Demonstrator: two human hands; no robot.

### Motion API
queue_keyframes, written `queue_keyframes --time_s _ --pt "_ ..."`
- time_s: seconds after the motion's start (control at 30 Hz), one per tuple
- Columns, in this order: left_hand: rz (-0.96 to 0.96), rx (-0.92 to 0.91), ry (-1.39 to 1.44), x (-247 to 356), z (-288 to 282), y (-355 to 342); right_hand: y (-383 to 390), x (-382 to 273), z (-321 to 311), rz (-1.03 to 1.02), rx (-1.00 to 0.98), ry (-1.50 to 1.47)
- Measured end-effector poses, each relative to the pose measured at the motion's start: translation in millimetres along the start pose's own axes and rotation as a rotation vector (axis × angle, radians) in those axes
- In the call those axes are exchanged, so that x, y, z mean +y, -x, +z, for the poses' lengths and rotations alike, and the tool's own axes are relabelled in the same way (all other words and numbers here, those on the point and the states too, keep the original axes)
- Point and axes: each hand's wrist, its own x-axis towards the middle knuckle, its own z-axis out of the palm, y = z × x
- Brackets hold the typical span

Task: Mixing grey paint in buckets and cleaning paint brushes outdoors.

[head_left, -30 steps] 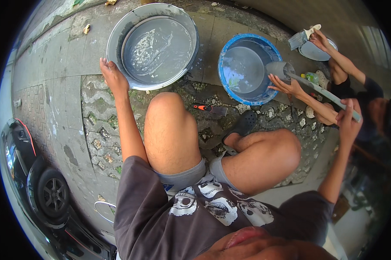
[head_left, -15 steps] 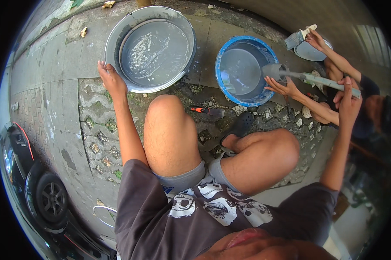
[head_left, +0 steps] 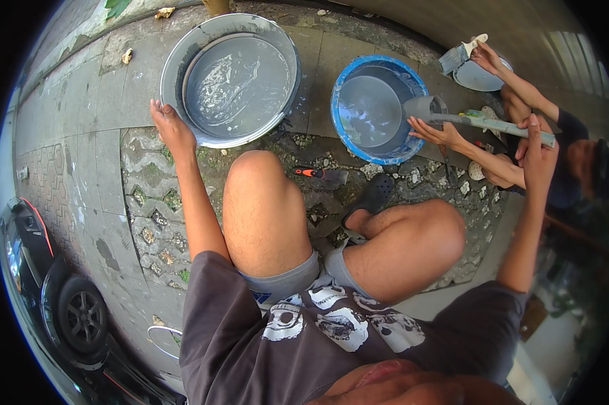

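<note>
A large grey bucket point(head_left: 285, 116) of wet grey paint-like liquid stands at the far left of centre. Against its left outer side rests my left hand point(head_left: 174, 128), fingers stretched out. My right hand point(head_left: 538, 152) is closed round the pale handle of a dipper point(head_left: 427, 106), whose grey cup hangs over the right rim of a blue-rimmed tub point(head_left: 341, 138). The tub holds more grey liquid. Just under the cup is a co-worker's open hand point(head_left: 443, 133). Their other hand point(head_left: 487, 57) grips a wide paintbrush point(head_left: 453, 59) by its white handle.
An orange-and-black handled scraper point(head_left: 311, 173) lies on the rough stone pavers before my knees. Next to the co-worker sits a pale, roundish container point(head_left: 478, 77). A black car point(head_left: 81, 314) stands at the left, with a white hoop-like thing point(head_left: 164, 331) nearby.
The whole view has shifted slightly. My left hand stays by the large bucket, and my right hand still holds the dipper over the tub's rim. The co-worker still holds the brush.
</note>
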Motion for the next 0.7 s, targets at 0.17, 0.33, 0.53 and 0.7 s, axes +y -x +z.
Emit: queue_keyframes --time_s 0.17,0.33,0.53,0.7 --pt "-0.004 -0.002 -0.021 0.1 0.3 0.6 -0.6 7.5 0.7 -0.023 0.113 0.008" --pt "-0.007 -0.002 -0.024 -0.7 0.9 0.8 1.1 4.6 2.4 0.014 0.090 -0.066" --pt "0.012 0.008 -0.070 -6.2 0.9 0.9 -0.1 -1.6 3.8 -0.008 0.112 -0.028" --pt "0.012 0.010 -0.058 -3.1 2.7 1.3 -0.5 -1.5 0.9 -0.011 0.165 0.016"
